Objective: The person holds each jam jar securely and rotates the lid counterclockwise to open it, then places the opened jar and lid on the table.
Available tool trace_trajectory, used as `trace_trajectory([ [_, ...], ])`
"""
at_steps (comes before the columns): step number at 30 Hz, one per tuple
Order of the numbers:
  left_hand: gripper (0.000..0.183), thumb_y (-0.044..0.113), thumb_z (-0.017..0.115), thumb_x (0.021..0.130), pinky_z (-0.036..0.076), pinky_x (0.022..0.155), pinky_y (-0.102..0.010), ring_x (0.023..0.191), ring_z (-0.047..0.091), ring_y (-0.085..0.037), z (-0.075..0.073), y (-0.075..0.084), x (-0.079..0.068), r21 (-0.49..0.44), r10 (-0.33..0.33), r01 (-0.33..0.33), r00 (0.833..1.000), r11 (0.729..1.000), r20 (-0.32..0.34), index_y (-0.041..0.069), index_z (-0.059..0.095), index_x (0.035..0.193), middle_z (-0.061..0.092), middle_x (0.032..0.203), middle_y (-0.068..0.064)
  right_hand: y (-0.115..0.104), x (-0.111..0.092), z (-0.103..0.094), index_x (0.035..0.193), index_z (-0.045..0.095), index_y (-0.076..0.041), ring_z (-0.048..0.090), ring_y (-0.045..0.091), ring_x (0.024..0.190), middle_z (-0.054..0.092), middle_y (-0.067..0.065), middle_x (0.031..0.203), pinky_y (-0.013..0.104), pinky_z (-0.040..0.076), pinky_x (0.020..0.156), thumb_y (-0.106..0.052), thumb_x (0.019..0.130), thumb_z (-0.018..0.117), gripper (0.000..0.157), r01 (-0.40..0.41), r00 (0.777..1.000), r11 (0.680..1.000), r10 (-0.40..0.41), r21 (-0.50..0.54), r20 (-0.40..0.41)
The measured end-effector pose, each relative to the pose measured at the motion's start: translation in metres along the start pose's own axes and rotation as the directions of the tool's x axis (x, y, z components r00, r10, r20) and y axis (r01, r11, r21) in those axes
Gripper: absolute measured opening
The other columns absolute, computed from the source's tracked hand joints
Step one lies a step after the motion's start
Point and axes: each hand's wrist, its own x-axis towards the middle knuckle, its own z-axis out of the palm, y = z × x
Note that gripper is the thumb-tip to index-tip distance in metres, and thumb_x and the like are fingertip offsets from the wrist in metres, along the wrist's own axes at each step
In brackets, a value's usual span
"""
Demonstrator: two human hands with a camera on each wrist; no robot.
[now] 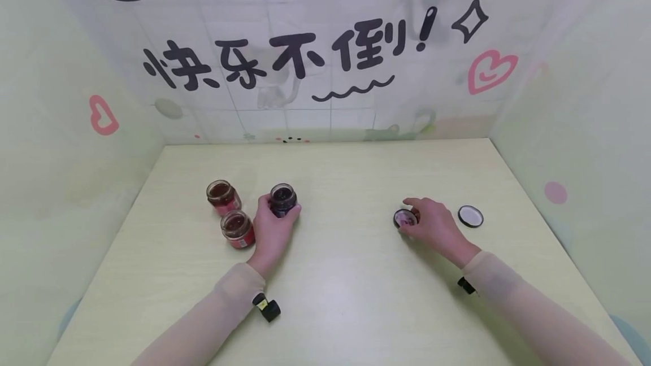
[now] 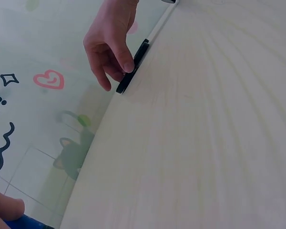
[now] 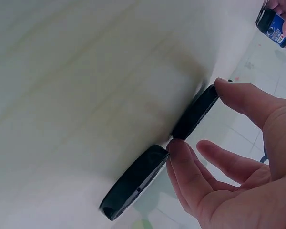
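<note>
My left hand [image 1: 274,230] grips an uncapped glass jar [image 1: 283,199] of dark contents around its side, upright on the table. In the right wrist view this jar [image 3: 276,31] shows a blue label. Farther right, my right hand [image 1: 438,227] pinches a round black-rimmed lid [image 1: 405,218] by its edge, thumb on one side and fingers on the other; the right wrist view shows this lid [image 3: 196,112] low over the tabletop. Beside that hand lies a second lid [image 1: 470,216], white inside facing up.
Two uncapped jars with red contents and labels stand left of my left hand: one farther back [image 1: 224,196], one nearer [image 1: 238,229]. The pale table [image 1: 335,298] is walled at the back and both sides, with lettering on the back wall [image 1: 315,112].
</note>
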Motion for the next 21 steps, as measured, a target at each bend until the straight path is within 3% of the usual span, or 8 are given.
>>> trace_trajectory([
  [8,0.064,0.024,0.083,0.083,0.036,0.11,-0.045,0.126,0.054,-0.033,-0.0005,-0.0022,-0.0026,0.012,-0.007,0.007,1.0,1.0,0.009,0.005,0.048,0.133,0.061,0.132,-0.018,-0.0019,-0.0004,0.0024,0.128,0.065,0.0,0.06,0.027,0.082,0.064,0.019,0.104,0.043,0.052,0.072,-0.019,0.076,0.084,0.058,0.028,0.999,0.998,-0.029,-0.048,-0.019],
  [21,0.07,0.024,0.084,0.082,0.035,0.111,-0.046,0.126,0.054,-0.034,-0.0005,-0.0008,-0.0053,0.008,-0.007,0.007,1.0,1.0,0.022,0.006,0.045,0.138,0.06,0.134,-0.019,-0.0037,-0.0005,0.0009,0.127,0.065,0.003,0.062,0.032,0.087,0.064,0.022,0.106,0.047,0.053,0.074,-0.021,0.077,0.084,0.059,0.025,1.0,0.995,-0.025,-0.092,-0.003],
])
